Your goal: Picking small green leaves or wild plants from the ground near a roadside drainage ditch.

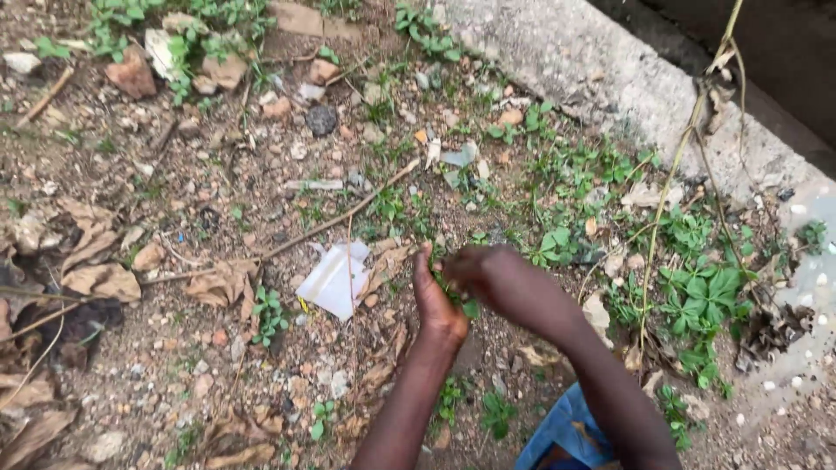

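Your left hand (438,300) and right hand (488,274) close together over a small green weed (459,294) pinched between them above the gravelly soil (174,348), and it looks light, limp and easily torn, so grip low near the stem base.

Open gravel lies left of our hands (461,292); white plastic scrap (335,280) & long twig (340,218) block ahead, concrete kerb (610,78) & weeds (697,296) hem the right.
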